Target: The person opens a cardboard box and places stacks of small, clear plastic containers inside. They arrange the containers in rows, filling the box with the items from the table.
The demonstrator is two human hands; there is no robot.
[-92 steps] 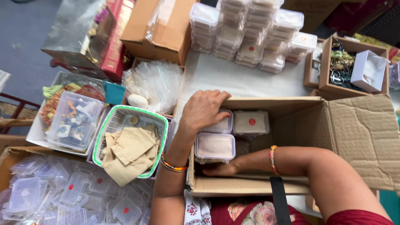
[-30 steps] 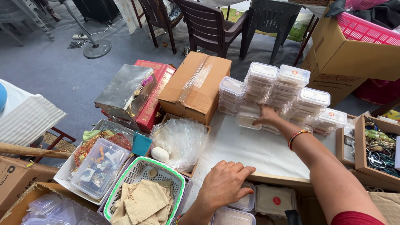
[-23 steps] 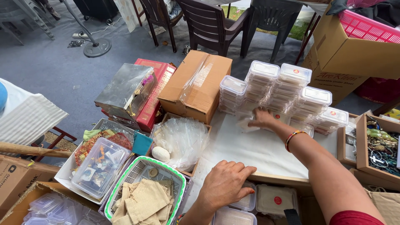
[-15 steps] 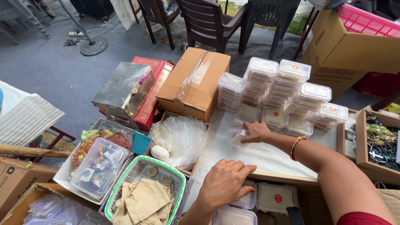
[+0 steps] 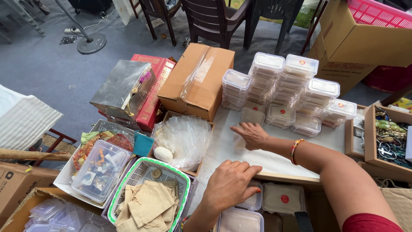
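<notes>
Resting flat on the white tabletop (image 5: 274,161), the right hand (image 5: 254,135) is seen with its fingers spread over a small clear plastic container (image 5: 239,142) that lies just in front of the stacked lidded containers (image 5: 286,92). Whether the grip is closed on that container or merely laid on it cannot be told, since the palm hides most of it. The left hand (image 5: 229,184) is laid, fingers loosely released and nothing grasped, on the lid of a clear container (image 5: 253,201) packed in the open cardboard box at the near edge, beside another lidded container with a red sticker (image 5: 283,198).

The small container is judged to be light, thin-walled and somewhat flexible, with a smooth surface that could slip; it is best taken by its two opposite rims, where the plastic is stiffest, rather than squeezed at the middle of the lid.

To the left, a bundle of clear plastic bags (image 5: 184,137), a green-rimmed basket (image 5: 128,184) of cloth pouches and a sealed brown carton (image 5: 197,79) are set.
</notes>
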